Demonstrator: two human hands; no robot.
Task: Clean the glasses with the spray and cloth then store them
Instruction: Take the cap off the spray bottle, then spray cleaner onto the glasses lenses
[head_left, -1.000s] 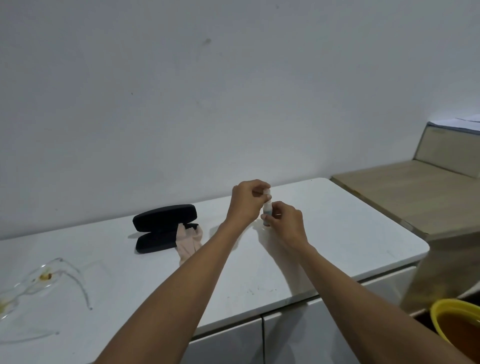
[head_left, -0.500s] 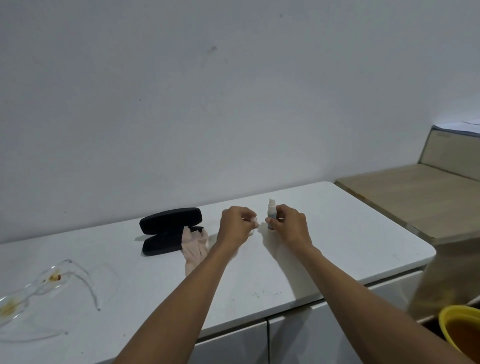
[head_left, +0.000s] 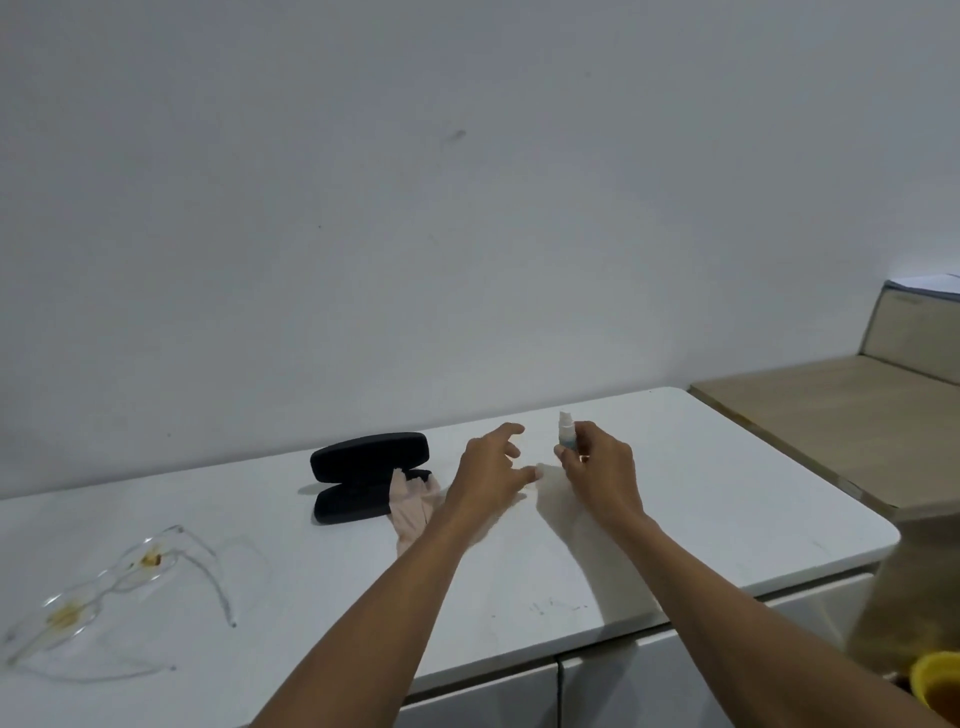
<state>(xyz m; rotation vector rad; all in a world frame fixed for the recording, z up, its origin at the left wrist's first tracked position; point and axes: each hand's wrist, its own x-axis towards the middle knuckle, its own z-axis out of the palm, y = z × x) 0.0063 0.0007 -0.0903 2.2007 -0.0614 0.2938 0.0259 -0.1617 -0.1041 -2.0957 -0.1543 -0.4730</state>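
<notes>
1. Gripping the small spray bottle (head_left: 566, 435) upright at frame centre, the right hand (head_left: 597, 467) is closing around it.
2. Spreading its fingers, the empty left hand (head_left: 491, 475) is hovering just beside.
3. Lying at lower left, the stained clear glasses (head_left: 111, 587) are resting on the white counter (head_left: 701, 499), well apart from the open black case (head_left: 363, 475) and pink cloth (head_left: 413, 512).

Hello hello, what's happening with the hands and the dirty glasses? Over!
Right hand holds small white spray bottle. Left hand open, empty. Stained clear glasses untouched on white counter. Nothing blocking.

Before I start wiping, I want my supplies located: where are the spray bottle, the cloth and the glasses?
spray bottle (head_left: 566, 434): head view, on its white body below the nozzle.
cloth (head_left: 410, 512): head view, on its pink middle fold.
glasses (head_left: 148, 561): head view, on the stained lens.
</notes>
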